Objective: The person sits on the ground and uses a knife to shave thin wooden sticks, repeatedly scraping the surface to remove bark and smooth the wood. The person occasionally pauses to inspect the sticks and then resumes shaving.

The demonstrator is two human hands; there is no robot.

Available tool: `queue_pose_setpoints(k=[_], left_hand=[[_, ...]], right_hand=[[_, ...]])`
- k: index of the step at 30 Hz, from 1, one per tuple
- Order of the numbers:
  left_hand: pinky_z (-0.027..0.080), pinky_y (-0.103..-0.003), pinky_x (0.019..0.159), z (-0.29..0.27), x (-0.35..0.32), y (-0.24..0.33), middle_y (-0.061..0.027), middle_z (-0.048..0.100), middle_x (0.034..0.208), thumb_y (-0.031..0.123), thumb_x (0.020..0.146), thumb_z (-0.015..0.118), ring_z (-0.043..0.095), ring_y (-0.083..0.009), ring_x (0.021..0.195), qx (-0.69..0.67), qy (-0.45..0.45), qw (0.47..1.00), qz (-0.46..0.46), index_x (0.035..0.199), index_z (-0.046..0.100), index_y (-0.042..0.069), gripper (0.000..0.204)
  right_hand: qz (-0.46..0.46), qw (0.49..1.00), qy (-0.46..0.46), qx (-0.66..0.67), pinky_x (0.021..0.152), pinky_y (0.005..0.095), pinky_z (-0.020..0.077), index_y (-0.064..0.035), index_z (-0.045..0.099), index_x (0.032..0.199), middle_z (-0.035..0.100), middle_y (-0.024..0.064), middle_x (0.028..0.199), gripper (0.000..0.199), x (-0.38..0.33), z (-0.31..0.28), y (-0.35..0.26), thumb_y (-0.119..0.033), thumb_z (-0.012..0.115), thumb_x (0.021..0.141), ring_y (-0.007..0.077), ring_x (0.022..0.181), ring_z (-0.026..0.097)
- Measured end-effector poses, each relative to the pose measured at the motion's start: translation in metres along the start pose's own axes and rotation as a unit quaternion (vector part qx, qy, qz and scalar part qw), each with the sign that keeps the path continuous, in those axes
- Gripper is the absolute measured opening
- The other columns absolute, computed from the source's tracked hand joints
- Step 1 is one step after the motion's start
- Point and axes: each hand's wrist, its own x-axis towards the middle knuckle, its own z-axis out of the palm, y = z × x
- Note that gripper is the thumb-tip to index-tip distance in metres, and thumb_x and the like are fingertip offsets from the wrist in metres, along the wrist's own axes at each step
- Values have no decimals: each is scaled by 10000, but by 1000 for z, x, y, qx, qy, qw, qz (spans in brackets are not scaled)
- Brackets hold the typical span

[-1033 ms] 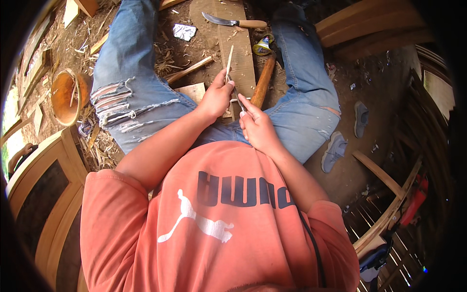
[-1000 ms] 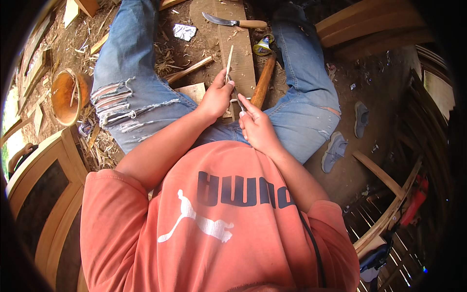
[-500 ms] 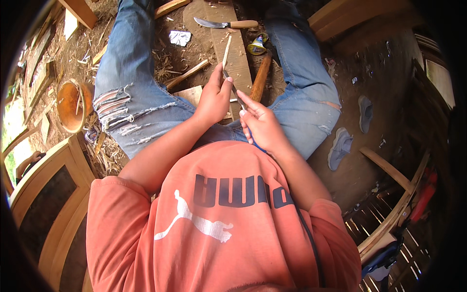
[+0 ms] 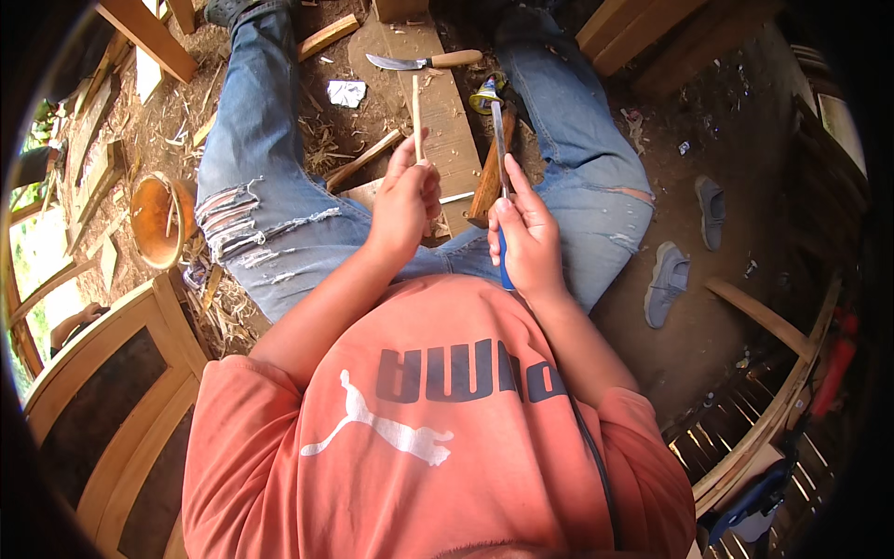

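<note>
A thin, pale wooden stick (image 4: pixel 416 104) points upward out of my left hand (image 4: pixel 402 207), whose fingers are closed around its lower end. My right hand (image 4: pixel 528 247) grips the blue handle of a tool with a long, narrow metal blade (image 4: pixel 500 130); whether it is a knife or a file I cannot tell. The index finger lies along the blade. Stick and blade stand apart, nearly side by side, above my lap. Beyond them, a curved knife with a wooden handle (image 4: pixel 453 59) rests across a flat board (image 4: pixel 438 102) on the ground.
Between my legs lie an orange-brown wooden handle (image 4: pixel 491 177), a wood strip (image 4: pixel 365 160), a yellow crumpled wrapper (image 4: pixel 486 93) and shavings. An orange bowl (image 4: pixel 154 244) sits left, near a wooden chair frame (image 4: pixel 168 401). Grey shoes (image 4: pixel 667 284) lie right. Another person's hand (image 4: pixel 76 324) shows far left.
The stick and the blade, touching or crossing before, have separated. My right hand has moved right and raised the blade upright; my left hand has turned the stick upright and shifted slightly left.
</note>
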Motion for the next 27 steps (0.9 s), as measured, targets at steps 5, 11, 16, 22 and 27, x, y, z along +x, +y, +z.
queue_pose_setpoints(k=[5, 11, 16, 22, 27], left_hand=[[305, -229, 515, -9, -5, 27, 7, 484, 812, 145, 1085, 441, 364, -69, 593, -38, -28, 999, -24, 1470, 489, 135, 388], [274, -221, 505, -29, -6, 40, 26, 505, 829, 249, 1129, 447, 326, -54, 571, -32, -42, 997, -50, 1266, 569, 128, 220], [273, -245, 485, -48, 3, 31, 34, 477, 741, 290, 1131, 444, 325, -67, 525, -32, -39, 996, -68, 1181, 584, 140, 211], [274, -264, 462, -56, 16, 27, 24, 467, 671, 301, 1119, 446, 323, -82, 489, -23, -48, 996, -72, 1054, 587, 115, 242], [297, -249, 478, -49, 22, 29, 12, 538, 757, 278, 1104, 468, 371, -79, 548, 14, -2, 999, -51, 1146, 617, 81, 251]], right_hand=[[30, 999, -34, -22, 484, 206, 430, -149, 416, 1651, 545, -24, 848, 541, 9, -11, 6, -107, 499, 1119, 24, 598, 466], [45, 935, -74, -344, 757, 425, 573, -119, 465, 1607, 733, 157, 1055, 572, 63, -25, 39, -191, 548, 1046, 292, 846, 711], [-13, 854, -40, -519, 991, 531, 535, -103, 559, 1501, 732, 242, 1221, 501, 104, 6, 38, -246, 561, 1020, 434, 1138, 692], [-127, 798, -23, -589, 910, 514, 577, -11, 530, 1467, 743, 262, 1085, 529, 134, 21, 70, -215, 650, 993, 423, 1045, 726], [-51, 740, -72, -667, 828, 509, 598, -23, 450, 1532, 763, 234, 1037, 652, 136, 33, 53, -281, 695, 986, 416, 955, 749]])
